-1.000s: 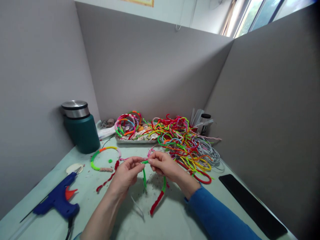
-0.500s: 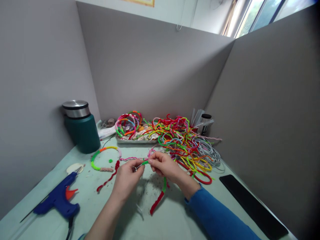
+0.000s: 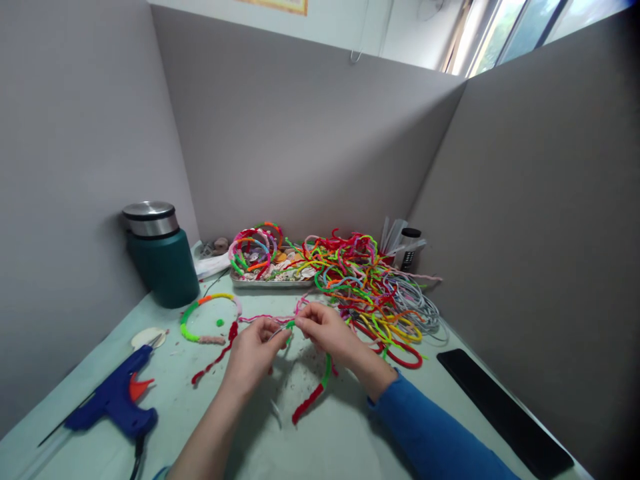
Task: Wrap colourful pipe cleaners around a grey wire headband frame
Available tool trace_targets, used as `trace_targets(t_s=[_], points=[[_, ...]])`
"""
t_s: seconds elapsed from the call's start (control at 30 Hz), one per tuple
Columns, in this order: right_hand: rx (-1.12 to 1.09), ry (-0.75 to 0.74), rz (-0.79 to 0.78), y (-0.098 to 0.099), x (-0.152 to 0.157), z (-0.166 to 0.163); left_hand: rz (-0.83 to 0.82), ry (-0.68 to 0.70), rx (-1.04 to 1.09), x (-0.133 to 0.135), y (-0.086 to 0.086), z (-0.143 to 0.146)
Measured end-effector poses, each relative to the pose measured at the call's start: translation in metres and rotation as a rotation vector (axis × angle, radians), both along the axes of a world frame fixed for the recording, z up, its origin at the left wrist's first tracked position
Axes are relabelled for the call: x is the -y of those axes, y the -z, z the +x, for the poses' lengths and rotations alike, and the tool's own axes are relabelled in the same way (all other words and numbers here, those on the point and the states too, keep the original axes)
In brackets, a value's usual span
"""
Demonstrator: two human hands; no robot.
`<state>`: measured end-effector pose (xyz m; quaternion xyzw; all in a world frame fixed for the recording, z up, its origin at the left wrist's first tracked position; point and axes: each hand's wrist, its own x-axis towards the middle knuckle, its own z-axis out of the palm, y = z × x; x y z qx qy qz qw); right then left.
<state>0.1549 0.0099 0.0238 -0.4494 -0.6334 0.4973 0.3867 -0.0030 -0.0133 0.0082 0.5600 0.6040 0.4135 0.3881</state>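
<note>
Both my hands meet above the table's middle, pinching a thin hoop wrapped partly in green and red fuzzy wire (image 3: 320,383). My left hand (image 3: 255,357) is closed on the bare metal-looking end of the hoop near its top. My right hand (image 3: 325,330) pinches the green wire where it winds onto the hoop. The hoop's red-wrapped end hangs down toward the table. A loose red fuzzy wire (image 3: 215,357) lies just left of my left hand.
A multicoloured wrapped hoop (image 3: 200,320) lies at the left, a blue glue gun (image 3: 113,400) nearer me. A green flask (image 3: 161,257), a metal tray (image 3: 270,280) with hoops, a heap of coloured wires (image 3: 370,287) and a black phone (image 3: 500,413) stand around. Grey partitions enclose the table.
The dangling green wire end has been drawn up onto the hoop. My left hand shifted slightly right and lower; the hoop's red end swung a little left.
</note>
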Motion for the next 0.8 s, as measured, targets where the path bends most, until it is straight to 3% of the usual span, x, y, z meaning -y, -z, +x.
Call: trace_targets(t_s=[0.23,0.8], points=[[-0.013,-0.060,-0.033,-0.0011,0.0005,0.0036,-0.217,0.168,0.264,0.0023,-0.0013,0.0006],[-0.065,-0.086,-0.101,-0.0062,0.0045,0.0014,-0.183,0.251,0.495,0.0035,-0.0071,-0.0022]])
